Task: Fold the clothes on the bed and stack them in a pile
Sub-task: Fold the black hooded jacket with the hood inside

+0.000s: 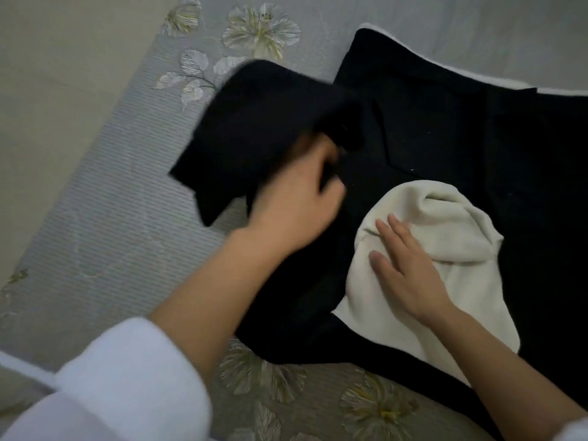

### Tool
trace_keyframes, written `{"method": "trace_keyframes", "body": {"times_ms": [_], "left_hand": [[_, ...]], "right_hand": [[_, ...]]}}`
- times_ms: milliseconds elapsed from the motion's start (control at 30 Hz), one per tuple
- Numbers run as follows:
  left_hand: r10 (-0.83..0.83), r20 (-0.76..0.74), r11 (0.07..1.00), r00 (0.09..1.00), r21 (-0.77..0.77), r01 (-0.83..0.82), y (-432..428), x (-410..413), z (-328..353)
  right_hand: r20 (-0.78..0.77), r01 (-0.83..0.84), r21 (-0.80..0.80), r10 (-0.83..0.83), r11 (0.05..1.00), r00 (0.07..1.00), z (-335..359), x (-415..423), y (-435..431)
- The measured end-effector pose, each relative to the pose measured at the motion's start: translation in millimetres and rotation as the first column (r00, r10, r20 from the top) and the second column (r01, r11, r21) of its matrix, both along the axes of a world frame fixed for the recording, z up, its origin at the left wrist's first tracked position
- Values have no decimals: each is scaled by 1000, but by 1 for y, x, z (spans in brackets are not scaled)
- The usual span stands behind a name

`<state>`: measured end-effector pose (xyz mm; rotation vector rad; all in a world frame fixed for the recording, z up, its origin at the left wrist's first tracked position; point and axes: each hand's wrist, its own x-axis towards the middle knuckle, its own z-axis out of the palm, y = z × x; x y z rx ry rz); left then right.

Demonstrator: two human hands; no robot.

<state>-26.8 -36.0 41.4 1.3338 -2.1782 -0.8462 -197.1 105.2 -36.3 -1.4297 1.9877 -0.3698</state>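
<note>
so the count: two hands, one left hand and one right hand. one cream garment. black stuff is one or two, can't tell if the raised black flap belongs to the big black garment or is separate. one grey bedspread, one white sleeve plainly showing, one white edge peeking from under the black

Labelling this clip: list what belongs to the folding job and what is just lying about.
Job: black garment, cream garment, left hand gripping the black garment's flap, right hand flat on the cream one.
Lying about: flowered bedspread, white sleeve.
</note>
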Motion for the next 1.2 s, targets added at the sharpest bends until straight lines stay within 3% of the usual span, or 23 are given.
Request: {"method": "trace_keyframes", "body": {"times_ms": [33, 100, 133, 200, 333, 400, 467, 533, 600, 633, 667, 700, 733, 800, 867, 933, 1033, 1200], "left_hand": [[-134, 120, 989, 984, 85, 124, 12, -13, -11], [-369, 370, 927, 853, 216, 307, 41, -26, -34], [-439, 427, 896, 790, 274, 350, 54, -27, -45], [-464, 445, 882, 766, 318, 349, 76, -17, -60], [-342, 551, 939, 762, 173, 296, 90, 19, -73], [-292, 633, 954, 717, 144, 262, 85, 37, -75], [-283, 663, 958, 693, 160, 239, 83, 46, -76], [-295, 661, 955, 690, 180, 236, 83, 49, -77], [-286, 642, 958, 712, 179, 223, 84, 47, -77], [-271, 628, 963, 730, 176, 205, 84, 45, -75], [-257, 612, 966, 748, 174, 189, 85, 44, -74], [-247, 597, 969, 763, 172, 179, 87, 43, -71], [-242, 580, 970, 778, 170, 175, 89, 42, -69], [-244, 519, 968, 819, 185, 170, 94, 38, -66], [-255, 430, 959, 866, 227, 170, 97, 30, -64], [-291, 384, 944, 876, 264, 197, 98, 23, -66], [-394, 431, 910, 812, 306, 279, 102, 19, -73], [-383, 394, 915, 835, 288, 284, 96, 22, -76]], "right_hand": [[60, 40, -27, -38, 999, 997, 0, 0, -1], [203, 159, -99, -136, 982, 970, 2, 0, -3], [258, 232, -110, -198, 966, 946, 5, -1, -5], [338, 372, -73, -328, 925, 882, 8, -3, -7], [366, 562, -76, -502, 823, 784, 12, -5, -17], [135, 478, -201, -459, 855, 878, 15, -3, -29], [-178, 245, -297, -306, 923, 935, 16, 3, -43], [-441, -43, -251, -75, 967, 894, 14, 7, -59], [-561, -235, -110, 135, 966, 816, 9, 5, -80], [-509, -214, -117, 126, 970, 851, 9, 1, -92], [-360, -84, -189, 11, 978, 933, 13, -4, -104], [-142, 132, -276, -176, 952, 974, 20, -11, -117], [86, 371, -327, -364, 869, 927, 28, -22, -128], [408, 727, -285, -607, 625, 682, 42, -50, -142], [595, 890, -97, -691, 446, 411, 46, -78, -144], [564, 904, 101, -773, 415, 292, 41, -95, -136], [332, 842, 278, -869, 463, 368, 28, -104, -123], [564, 884, 8, -732, 468, 382, 30, -109, -123]]}}
